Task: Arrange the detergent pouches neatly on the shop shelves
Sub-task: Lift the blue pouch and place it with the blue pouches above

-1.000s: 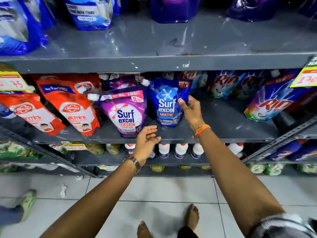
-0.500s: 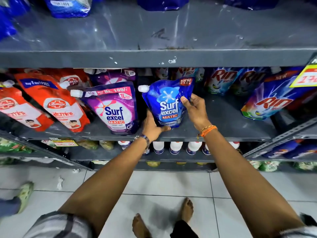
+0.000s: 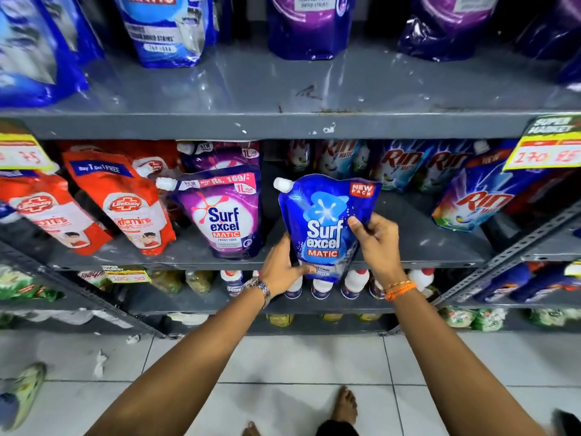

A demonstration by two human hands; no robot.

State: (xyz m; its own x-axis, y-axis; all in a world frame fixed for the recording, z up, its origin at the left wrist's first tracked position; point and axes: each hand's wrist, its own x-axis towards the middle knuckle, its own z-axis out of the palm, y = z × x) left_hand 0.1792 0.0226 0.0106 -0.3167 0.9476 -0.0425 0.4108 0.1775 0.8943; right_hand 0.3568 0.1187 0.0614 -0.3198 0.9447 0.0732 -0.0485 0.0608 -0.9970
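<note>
A blue Surf Excel Matic pouch [image 3: 323, 225] with a white cap is held upright in front of the middle shelf [image 3: 408, 247]. My left hand [image 3: 281, 267] grips its lower left corner. My right hand [image 3: 375, 243] holds its right edge, thumb on the front. A purple Surf Excel pouch [image 3: 223, 215] stands just to its left on the same shelf, with another purple pouch behind it.
Red Lifebuoy pouches [image 3: 132, 202] lean at the left, Rin pouches [image 3: 471, 196] at the right and back. Blue and purple pouches [image 3: 301, 23] stand on the top shelf. White bottles [image 3: 352, 284] line the lower shelf. Yellow price tags [image 3: 544, 152] hang from the shelf edge. Someone's shoe [image 3: 25, 391] is on the floor at left.
My left hand rose from below the shelf edge and took the blue pouch's lower corner. Both hands drew the pouch forward, off the shelf front.
</note>
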